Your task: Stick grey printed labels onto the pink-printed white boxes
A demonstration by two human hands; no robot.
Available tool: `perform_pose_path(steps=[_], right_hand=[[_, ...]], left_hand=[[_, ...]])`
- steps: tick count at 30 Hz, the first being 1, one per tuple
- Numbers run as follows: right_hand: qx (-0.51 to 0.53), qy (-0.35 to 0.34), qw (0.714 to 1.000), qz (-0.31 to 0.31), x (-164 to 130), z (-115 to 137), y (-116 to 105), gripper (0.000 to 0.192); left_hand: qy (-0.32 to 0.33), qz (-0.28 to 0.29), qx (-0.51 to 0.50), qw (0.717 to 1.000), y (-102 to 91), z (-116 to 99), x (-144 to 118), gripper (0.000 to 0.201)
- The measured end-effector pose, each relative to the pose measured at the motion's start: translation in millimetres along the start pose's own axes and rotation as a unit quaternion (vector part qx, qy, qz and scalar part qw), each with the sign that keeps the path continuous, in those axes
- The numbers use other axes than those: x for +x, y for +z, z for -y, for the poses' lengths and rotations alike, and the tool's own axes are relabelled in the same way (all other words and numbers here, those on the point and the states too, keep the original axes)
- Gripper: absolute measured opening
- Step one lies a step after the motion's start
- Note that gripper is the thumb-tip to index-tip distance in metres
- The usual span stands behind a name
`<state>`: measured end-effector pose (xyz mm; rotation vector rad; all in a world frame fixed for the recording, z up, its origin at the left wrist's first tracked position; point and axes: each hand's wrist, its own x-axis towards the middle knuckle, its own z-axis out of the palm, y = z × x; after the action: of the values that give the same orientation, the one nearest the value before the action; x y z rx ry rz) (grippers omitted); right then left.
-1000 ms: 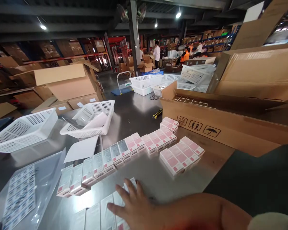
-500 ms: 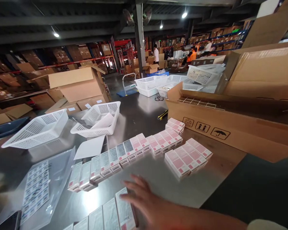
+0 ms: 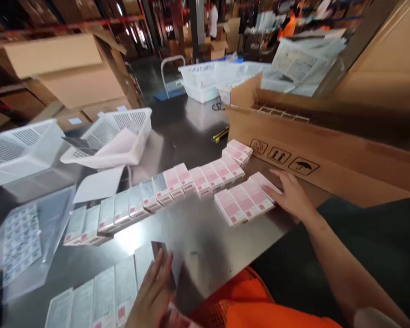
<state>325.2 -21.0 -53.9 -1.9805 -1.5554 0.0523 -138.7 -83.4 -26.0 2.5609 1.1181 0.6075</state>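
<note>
My right hand is at the right end of a small group of pink-and-white boxes. Its fingers are apart, touching or just over the last box. At the bottom, my left hand lies with stretched fingers against the end of a near row of grey-white boxes. That end box is partly hidden by the hand. Farther back, a long row of boxes runs across the metal table, grey-topped on the left and pink on the right.
A long open carton stands at the right. White plastic baskets and a clear bag with a printed sheet are at the left. A yellow-and-black cutter lies by the carton. More baskets stand at the back.
My right hand has moved from the near row to the pink box group at the right. My left hand has come into view at the near row. The view has tilted down.
</note>
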Motion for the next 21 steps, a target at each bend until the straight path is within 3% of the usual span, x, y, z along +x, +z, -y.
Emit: perform_pose_path(steps=[3, 6, 9, 14, 21], right_hand=[[0.054, 0.055, 0.996, 0.038, 0.5, -1.8, 6.4, 0.061], [0.066, 0.064, 0.995, 0.050, -3.2, 8.3, 12.0, 0.052], [0.073, 0.071, 0.994, 0.044, -11.8, 24.9, 17.4, 0.050], [0.081, 0.051, 0.992, 0.083, -32.9, 70.2, 36.0, 0.048], [0.083, -0.064, 0.980, 0.167, -67.3, 147.0, 65.5, 0.067]], left_hand=[[-0.010, 0.080, -0.052, 0.995, 3.8, -19.7, 32.6, 0.018], [-0.005, 0.163, -0.102, 0.981, 5.2, -28.9, 67.5, 0.019], [-0.006, 0.205, -0.116, 0.972, 10.1, -35.9, 88.9, 0.015], [-0.010, 0.193, -0.080, 0.978, 13.6, -48.7, 89.4, 0.011], [-0.117, 0.108, -0.007, 0.987, -5.5, -52.2, 44.2, 0.026]])
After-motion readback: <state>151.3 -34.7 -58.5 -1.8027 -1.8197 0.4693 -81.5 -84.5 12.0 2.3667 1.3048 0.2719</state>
